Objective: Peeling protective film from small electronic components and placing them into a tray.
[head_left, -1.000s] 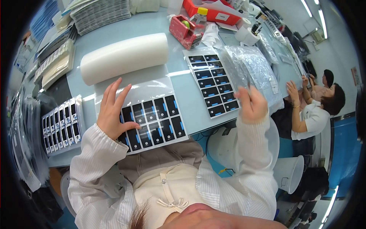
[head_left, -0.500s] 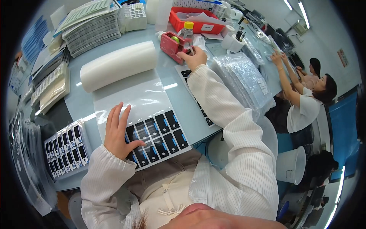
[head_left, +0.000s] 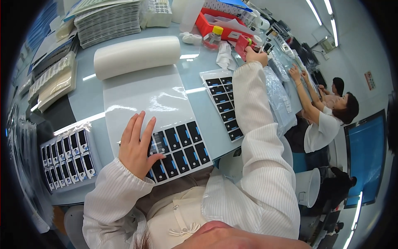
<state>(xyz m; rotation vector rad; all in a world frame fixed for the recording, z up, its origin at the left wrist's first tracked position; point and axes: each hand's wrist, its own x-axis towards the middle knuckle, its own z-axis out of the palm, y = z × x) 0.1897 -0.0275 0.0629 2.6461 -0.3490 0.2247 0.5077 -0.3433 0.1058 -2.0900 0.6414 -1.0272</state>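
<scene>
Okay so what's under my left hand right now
Your left hand lies flat on a clear film sheet from the white roll, over two rows of small black panels. The panels beneath your palm are hidden.

Bright, even light fills the room, and it comes from above: long ceiling strips [head_left: 319, 12] glow white past the far right end of the pale blue table [head_left: 199, 103]. On the table the glossy white sheet [head_left: 145, 95] throws back hard streaks of glare near its middle, with another streak running left across the tabletop. Shadows are soft and short; a faint one sits under the left hand [head_left: 137, 147]. The middle of the table is sharp. Towards the rim everything bends, the table edge curving hard, and a black ring closes the view. Beyond the table's far right end the people look smaller and softer.
</scene>
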